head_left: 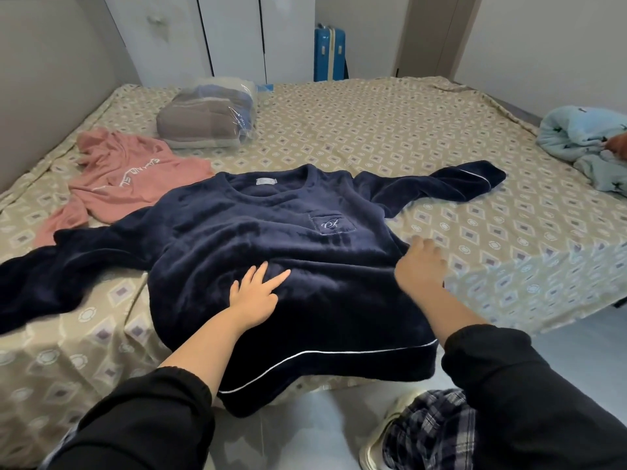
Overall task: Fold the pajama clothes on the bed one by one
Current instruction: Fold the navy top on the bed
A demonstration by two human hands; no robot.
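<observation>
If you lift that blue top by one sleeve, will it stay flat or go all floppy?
Probably floppy: the blue top droops over the edge of the bed, and its sleeve lies bent. It looks thick and fuzzy, so it is likely a bit heavy for a shirt, and not slippery.

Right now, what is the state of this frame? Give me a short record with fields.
garment in work: navy pajama top, flat, front up, sleeves spread, hem over the bed edge
left hand: flat on the top's middle
right hand: on the top's side edge
unfolded nearby: pink garment, light blue garment
also on bed: bagged bundle
</observation>
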